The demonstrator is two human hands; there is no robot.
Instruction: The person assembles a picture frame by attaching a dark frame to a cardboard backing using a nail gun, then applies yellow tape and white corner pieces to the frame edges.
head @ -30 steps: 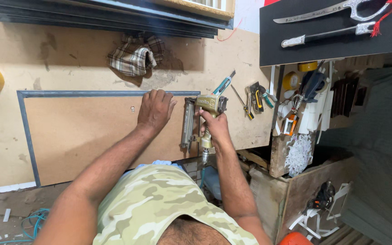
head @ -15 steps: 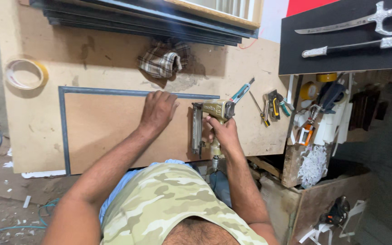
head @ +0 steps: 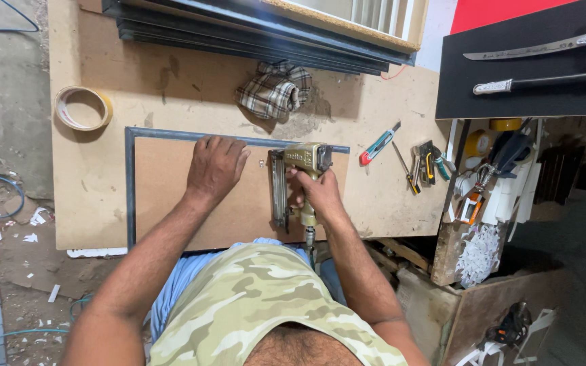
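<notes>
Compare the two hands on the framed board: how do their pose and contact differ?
The left hand lies flat, fingers spread, pressing the backing board near the dark frame; the right hand is curled around the nail gun handle. The left hand holds nothing; the right hand grips a tool. Both work over the same framed board.

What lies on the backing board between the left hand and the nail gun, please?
In the head view, only a small screw-like bit lies on the board between the left hand and the nail gun.

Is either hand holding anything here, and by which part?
The right hand grips the olive-gold pneumatic nail gun by its handle. The left hand holds nothing; it presses flat on the brown backing board.
</notes>
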